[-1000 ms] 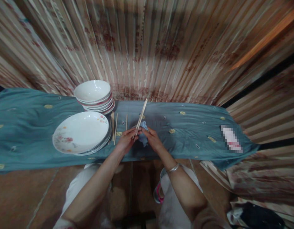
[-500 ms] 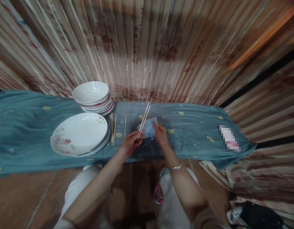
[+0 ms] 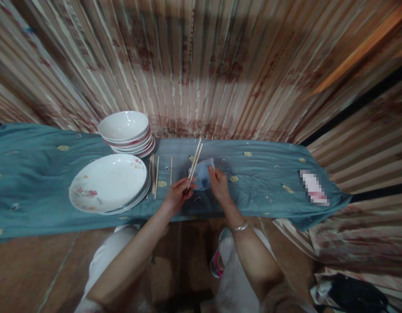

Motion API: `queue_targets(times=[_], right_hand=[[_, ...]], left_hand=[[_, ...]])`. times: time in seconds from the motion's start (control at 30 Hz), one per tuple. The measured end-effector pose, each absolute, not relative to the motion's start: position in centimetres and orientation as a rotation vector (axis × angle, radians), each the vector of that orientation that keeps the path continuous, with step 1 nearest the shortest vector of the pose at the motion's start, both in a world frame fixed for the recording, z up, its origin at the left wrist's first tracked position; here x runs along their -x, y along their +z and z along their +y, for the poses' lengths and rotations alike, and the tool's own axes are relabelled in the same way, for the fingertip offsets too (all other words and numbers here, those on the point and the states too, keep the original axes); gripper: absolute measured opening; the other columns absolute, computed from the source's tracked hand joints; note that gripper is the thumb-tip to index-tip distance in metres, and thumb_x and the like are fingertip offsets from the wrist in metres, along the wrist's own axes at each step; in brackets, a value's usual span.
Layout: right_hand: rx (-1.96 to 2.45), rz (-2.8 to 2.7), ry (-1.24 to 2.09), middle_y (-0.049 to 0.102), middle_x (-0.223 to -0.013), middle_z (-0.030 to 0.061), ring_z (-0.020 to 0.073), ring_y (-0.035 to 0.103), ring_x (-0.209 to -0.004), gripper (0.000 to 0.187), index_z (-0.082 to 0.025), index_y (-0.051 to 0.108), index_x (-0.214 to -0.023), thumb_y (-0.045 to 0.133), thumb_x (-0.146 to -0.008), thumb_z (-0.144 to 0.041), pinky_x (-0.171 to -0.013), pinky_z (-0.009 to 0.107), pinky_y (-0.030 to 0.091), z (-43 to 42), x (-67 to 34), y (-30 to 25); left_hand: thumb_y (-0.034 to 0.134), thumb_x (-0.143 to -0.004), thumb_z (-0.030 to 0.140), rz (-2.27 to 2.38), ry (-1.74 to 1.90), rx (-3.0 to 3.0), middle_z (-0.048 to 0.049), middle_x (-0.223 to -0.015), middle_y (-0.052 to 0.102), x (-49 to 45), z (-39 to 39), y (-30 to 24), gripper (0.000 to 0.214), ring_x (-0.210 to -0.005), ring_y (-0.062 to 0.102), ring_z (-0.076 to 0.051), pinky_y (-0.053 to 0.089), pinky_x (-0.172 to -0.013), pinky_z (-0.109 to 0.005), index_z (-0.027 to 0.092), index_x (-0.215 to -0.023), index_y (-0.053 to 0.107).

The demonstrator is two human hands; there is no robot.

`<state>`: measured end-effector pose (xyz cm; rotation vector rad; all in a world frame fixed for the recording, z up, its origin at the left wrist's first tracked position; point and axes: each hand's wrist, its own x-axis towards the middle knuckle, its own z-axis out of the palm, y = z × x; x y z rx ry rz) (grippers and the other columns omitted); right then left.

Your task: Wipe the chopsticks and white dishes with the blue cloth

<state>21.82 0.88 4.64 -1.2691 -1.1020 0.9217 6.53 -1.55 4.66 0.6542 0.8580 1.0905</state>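
Note:
My left hand (image 3: 177, 194) is closed around the lower ends of a few chopsticks (image 3: 195, 161), which point up and away from me, tilted slightly right. My right hand (image 3: 219, 183) pinches the right side of a pale blue cloth (image 3: 203, 173). The cloth hangs between my two hands, just behind and beside the held chopsticks. More loose chopsticks (image 3: 157, 177) lie on the table left of my left hand, one of them (image 3: 171, 170) apart from the others.
Left of the chopsticks is a stack of flowered plates (image 3: 106, 184). Behind it stands a stack of white bowls (image 3: 124, 126). A green patterned cloth (image 3: 262, 187) covers the narrow table. A pixelated pinkish item (image 3: 314, 188) lies at the right end. Pleated curtains (image 3: 194, 65) hang behind.
The held chopsticks have shifted slightly left at their tips. My right hand and the blue cloth have moved a little, and more of the cloth shows. The dishes are unmoved.

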Motion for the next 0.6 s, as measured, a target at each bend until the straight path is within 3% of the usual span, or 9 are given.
queue_targets(times=[0.1, 0.2, 0.3, 0.47, 0.6], right_hand=[[1.237, -1.283, 0.746, 0.067, -0.092, 0.0030, 0.0199, 0.055, -0.098, 0.029, -0.024, 0.069, -0.086, 0.064, -0.075, -0.050, -0.080, 0.029, 0.043, 0.3, -22.6, 5.5], [1.250, -1.226, 0.922, 0.065, -0.072, -0.0004, 0.0179, 0.058, -0.078, 0.032, -0.022, 0.070, -0.081, 0.063, -0.074, -0.053, -0.065, 0.027, 0.045, 0.3, -23.1, 5.7], [1.173, -0.964, 1.196, 0.060, -0.058, -0.0050, 0.0121, 0.052, -0.055, 0.035, -0.021, 0.070, -0.077, 0.071, -0.065, -0.053, -0.050, 0.023, 0.040, 0.5, -23.2, 5.6], [1.018, -0.706, 1.411, 0.069, -0.065, -0.0035, 0.0135, 0.059, -0.057, 0.031, -0.022, 0.071, -0.078, 0.080, -0.054, -0.039, -0.054, 0.024, 0.047, 0.6, -23.1, 6.2], [0.974, -0.688, 1.455, 0.071, -0.066, -0.0021, 0.0161, 0.062, -0.063, 0.030, -0.021, 0.072, -0.077, 0.081, -0.053, -0.037, -0.060, 0.027, 0.049, 0.7, -22.9, 6.2]], left_hand=[[0.079, -0.061, 0.038, 0.865, 1.117, -0.647, -0.0032, -0.065, 0.068, -6.2, -1.3, 4.9, 0.033, -0.044, 0.045, -0.005, 0.030, -0.042, -0.020, 0.013, -0.083, 0.073], [0.078, -0.063, 0.033, 0.916, 1.125, -0.631, -0.0046, -0.075, 0.070, -6.0, -1.2, 5.0, 0.028, -0.051, 0.051, -0.006, 0.034, -0.046, -0.019, 0.014, -0.082, 0.073], [0.079, -0.061, 0.030, 0.995, 1.200, -0.593, -0.0039, -0.082, 0.071, -6.0, -0.9, 5.0, 0.022, -0.062, 0.056, -0.008, 0.039, -0.053, -0.019, 0.016, -0.077, 0.073], [0.085, -0.053, 0.031, 0.959, 1.274, -0.590, -0.0046, -0.087, 0.072, -6.0, -0.6, 4.9, 0.024, -0.082, 0.060, -0.013, 0.044, -0.075, -0.024, 0.016, -0.067, 0.073], [0.086, -0.050, 0.034, 0.921, 1.137, -0.525, 0.0000, -0.063, 0.065, -5.8, -0.8, 5.0, 0.031, -0.060, 0.056, -0.011, 0.045, -0.064, -0.026, 0.015, -0.071, 0.074]])
